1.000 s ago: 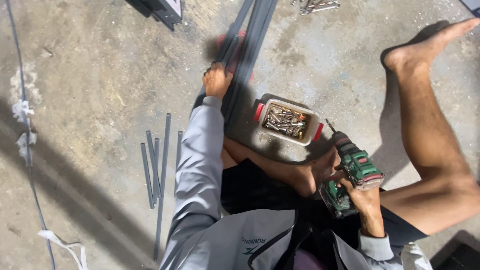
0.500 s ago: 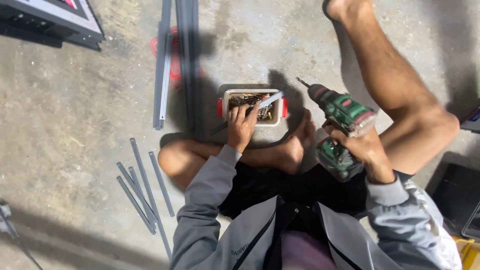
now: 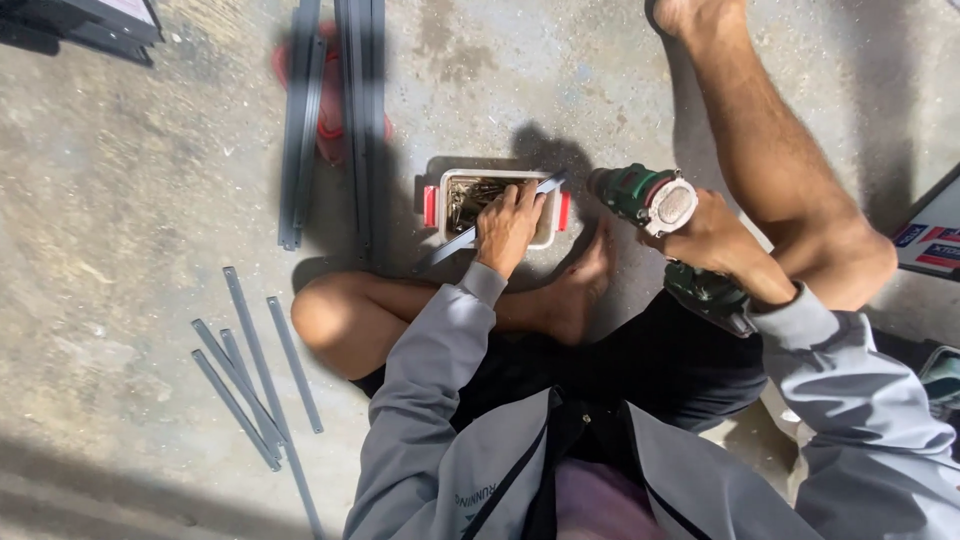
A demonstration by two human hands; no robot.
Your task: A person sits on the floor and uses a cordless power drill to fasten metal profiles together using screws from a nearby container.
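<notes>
I sit on a concrete floor with my legs spread. My left hand [image 3: 507, 225] reaches into a white box with red clips [image 3: 552, 212] full of screws, and it also grips a short grey metal strip [image 3: 450, 246] that lies slantwise across the box. My right hand [image 3: 722, 240] holds a green cordless drill [image 3: 650, 196] by its handle, with the drill's chuck pointing left, just right of the box.
Several short grey metal strips [image 3: 250, 365] lie on the floor at the left. Long grey bars [image 3: 332, 110] run up from the box's left over a red object [image 3: 330, 112]. A dark case [image 3: 85, 25] sits top left; a printed box [image 3: 930, 235] lies at the right edge.
My left hand left the long bars, came to the screw box with a short strip, and now sits deeper in the box. The drill swung level, chuck pointing left.
</notes>
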